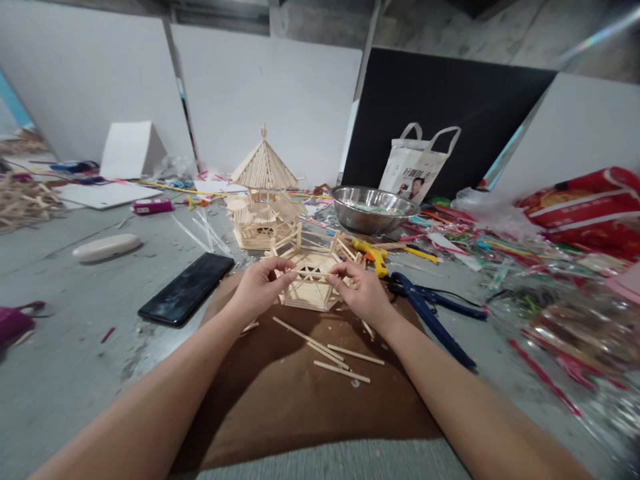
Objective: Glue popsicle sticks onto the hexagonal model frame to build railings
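Observation:
My left hand [260,287] and my right hand [361,290] pinch the two ends of a thin wooden stick [311,273], held level across a small hexagonal stick frame [310,267]. The frame rests on a brown mat [300,400]. Several loose sticks [335,353] lie on the mat in front of my hands. Behind the frame stands a finished stick pavilion [263,193] with a pointed roof.
A black phone [187,288] lies left of the mat. Blue pliers [433,313] and a yellow glue gun [373,255] lie to the right. A metal bowl [374,208], a paper bag [417,167] and plastic packets [575,320] crowd the right side.

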The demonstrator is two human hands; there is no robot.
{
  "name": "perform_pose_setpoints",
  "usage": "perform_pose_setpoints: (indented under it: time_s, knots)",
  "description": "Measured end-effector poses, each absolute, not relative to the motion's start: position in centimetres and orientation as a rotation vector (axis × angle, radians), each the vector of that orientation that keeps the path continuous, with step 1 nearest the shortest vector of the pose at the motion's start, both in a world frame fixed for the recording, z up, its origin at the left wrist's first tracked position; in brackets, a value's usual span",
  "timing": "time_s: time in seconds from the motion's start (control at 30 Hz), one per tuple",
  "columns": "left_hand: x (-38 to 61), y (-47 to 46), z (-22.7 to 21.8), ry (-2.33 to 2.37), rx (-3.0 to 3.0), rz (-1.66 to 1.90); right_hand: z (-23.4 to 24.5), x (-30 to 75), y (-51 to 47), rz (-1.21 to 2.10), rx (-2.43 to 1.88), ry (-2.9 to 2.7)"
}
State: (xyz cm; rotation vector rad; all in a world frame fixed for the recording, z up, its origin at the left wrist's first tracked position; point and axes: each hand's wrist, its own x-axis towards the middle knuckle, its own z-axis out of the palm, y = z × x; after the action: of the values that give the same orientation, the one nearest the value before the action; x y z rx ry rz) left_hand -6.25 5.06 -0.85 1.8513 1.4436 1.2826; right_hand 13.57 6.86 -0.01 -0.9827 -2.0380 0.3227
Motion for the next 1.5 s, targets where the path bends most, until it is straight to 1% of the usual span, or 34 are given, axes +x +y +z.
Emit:
perform_pose_setpoints:
  time_s: [0.97,1.5]
  knots:
    - [-5.99,5.20,-1.37,1.473,1.894,1.282,-0.19,13.59,6.89,0.311,-0.959,-2.046]
    - [-6.05,5.10,-0.96,1.458,1.916,1.272,-0.20,13.46,6.76,0.291,-0.986,-2.049]
